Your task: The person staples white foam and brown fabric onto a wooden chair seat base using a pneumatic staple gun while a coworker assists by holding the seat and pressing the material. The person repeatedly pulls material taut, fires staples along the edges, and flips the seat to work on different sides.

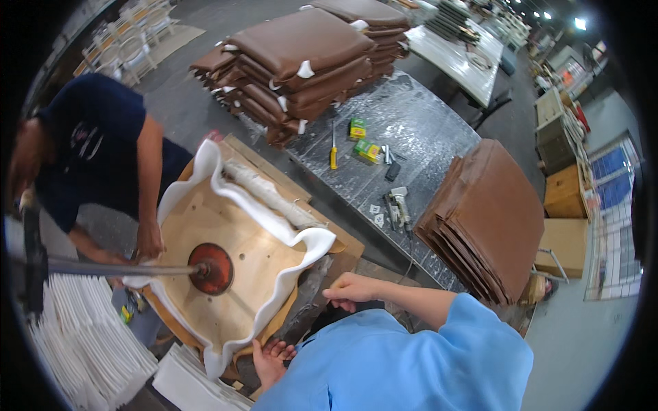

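Left hand [272, 359]: showing low in the middle of the frame, palm up, fingers spread apart, touching the bottom edge of the white foam [267, 312].
Right hand [351, 289]: sitting just right of the foam's corner, fingers curled together; I cannot tell if it is gripping anything.
Wooden seat board [243, 250]: lying flat in the middle left, with the white foam curling up around it.
Red round pad [210, 268]: pressing down on the board, at the end of a metal bar [116, 268].
Other person's hand [149, 241]: resting on the left edge of the board.
Brown covers [486, 219]: stacking up at the right.
Brown cushions [301, 61]: piling up at the top.
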### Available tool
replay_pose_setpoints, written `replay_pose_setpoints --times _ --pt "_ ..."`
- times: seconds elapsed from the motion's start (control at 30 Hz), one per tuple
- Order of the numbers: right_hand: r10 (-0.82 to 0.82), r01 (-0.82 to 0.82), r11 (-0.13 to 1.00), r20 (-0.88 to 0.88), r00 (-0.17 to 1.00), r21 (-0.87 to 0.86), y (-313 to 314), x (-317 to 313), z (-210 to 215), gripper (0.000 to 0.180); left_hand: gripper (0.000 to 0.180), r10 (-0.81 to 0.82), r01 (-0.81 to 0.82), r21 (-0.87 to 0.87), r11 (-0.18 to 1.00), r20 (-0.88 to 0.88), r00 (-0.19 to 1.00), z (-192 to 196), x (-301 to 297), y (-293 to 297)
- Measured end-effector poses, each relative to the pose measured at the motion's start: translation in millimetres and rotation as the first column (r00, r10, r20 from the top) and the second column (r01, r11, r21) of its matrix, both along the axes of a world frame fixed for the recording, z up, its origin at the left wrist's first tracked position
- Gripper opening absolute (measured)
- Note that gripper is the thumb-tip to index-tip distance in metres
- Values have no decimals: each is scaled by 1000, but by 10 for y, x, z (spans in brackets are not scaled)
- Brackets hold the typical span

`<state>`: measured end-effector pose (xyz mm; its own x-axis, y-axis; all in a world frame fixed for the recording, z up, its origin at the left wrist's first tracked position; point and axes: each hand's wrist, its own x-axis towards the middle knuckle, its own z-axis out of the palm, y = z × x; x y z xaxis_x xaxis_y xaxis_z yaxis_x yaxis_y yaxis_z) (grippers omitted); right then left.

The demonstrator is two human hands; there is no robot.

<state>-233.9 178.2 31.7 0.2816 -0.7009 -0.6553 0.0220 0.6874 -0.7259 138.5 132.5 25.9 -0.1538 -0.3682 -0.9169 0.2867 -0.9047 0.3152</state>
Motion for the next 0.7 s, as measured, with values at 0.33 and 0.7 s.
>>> replay_pose_setpoints --times 0.33,0.7 --pt "-651 800 600 -571 501 18 784 -2523 -1540 25 40 -466 477 -311 822 113 877 212 -412 -44" --pt "-197 744 661 -936 292 93 287 -3646 -2739 60 33 -566 679 -142 720 446 693 181 -1695 123"
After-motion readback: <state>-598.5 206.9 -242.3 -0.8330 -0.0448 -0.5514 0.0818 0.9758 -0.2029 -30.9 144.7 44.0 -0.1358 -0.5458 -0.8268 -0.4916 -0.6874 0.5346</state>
